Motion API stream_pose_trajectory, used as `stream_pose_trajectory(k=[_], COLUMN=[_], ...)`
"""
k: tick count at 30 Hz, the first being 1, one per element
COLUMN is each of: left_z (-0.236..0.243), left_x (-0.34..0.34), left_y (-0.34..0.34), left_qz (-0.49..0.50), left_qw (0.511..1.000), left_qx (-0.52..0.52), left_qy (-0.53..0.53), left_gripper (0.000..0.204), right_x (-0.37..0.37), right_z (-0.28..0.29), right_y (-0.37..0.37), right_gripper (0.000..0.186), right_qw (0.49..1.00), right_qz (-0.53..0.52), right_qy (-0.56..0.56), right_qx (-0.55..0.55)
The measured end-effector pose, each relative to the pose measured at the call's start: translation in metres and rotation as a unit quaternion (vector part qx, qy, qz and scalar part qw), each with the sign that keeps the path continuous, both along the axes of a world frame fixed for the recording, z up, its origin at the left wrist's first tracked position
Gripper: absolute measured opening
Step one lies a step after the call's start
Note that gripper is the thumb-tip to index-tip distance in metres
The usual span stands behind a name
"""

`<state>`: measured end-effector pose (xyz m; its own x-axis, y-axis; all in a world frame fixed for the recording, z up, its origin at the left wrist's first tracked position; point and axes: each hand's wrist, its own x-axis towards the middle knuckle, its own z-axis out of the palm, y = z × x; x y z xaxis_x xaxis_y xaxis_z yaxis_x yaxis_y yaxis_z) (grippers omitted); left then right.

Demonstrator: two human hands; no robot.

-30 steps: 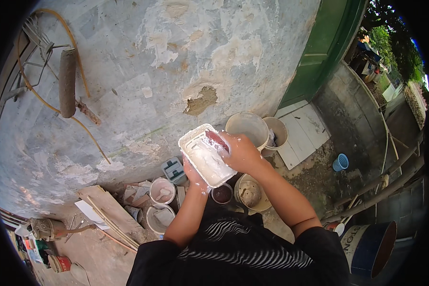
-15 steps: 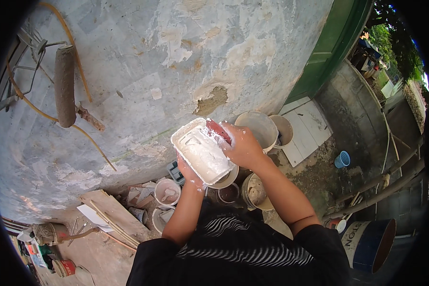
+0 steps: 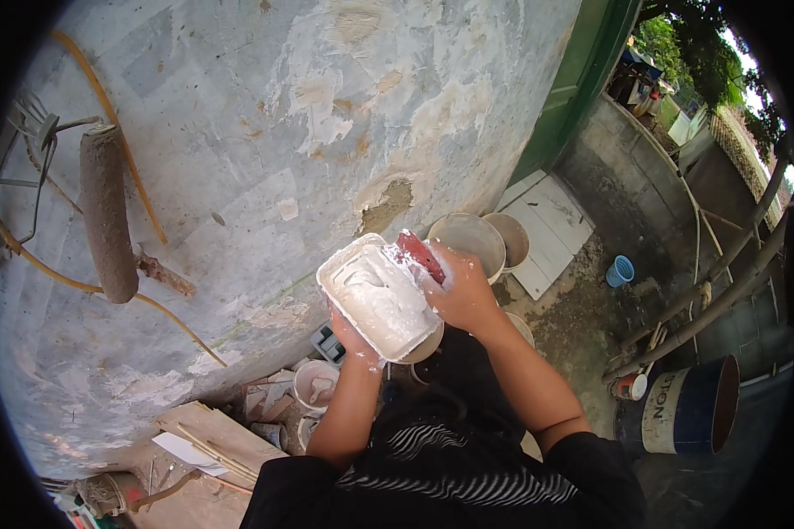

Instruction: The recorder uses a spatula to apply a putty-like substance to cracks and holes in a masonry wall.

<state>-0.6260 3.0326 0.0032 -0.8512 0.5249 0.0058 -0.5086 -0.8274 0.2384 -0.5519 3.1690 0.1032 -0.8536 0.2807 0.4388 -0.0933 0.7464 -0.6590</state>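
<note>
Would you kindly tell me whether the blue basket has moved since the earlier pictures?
No: judged against the white slabs nearby, the blue basket keeps the same place, with no visible shift either way.

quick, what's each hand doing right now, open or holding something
Left hand: closed on the side of the white tray.
Right hand: closed on a red tool at the tray's edge.

two hands (image 3: 460, 286), one white tray (image 3: 333, 280) and one red tool (image 3: 421, 256) occupy center frame; two buckets (image 3: 466, 229) stand just to the right, with one blue container (image 3: 620, 271), one small can (image 3: 626, 387) and one drum (image 3: 664, 411) farther right, one roller (image 3: 108, 216) at left.
</note>
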Motion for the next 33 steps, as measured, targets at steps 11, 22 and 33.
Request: stream_pose_trajectory(k=[11, 22, 33], left_z=[0.001, 0.005, 0.006], left_x=[0.014, -0.008, -0.02], left_y=[-0.01, -0.035, -0.028], left_qz=[0.007, 0.079, 0.087], left_qw=[0.999, 0.996, 0.996], left_qx=[0.036, 0.007, 0.0], left_qy=[-0.026, -0.027, 0.001], left_gripper=[0.057, 0.055, 0.056], right_x=[-0.001, -0.032, -0.042], right_z=[-0.008, 0.002, 0.012], right_y=[-0.017, -0.042, -0.029], right_gripper=[0.044, 0.039, 0.032], right_qw=[0.995, 0.995, 0.996], right_qz=[0.031, 0.087, 0.089], right_qy=[-0.091, -0.05, 0.007], right_qx=[0.027, 0.008, 0.007])
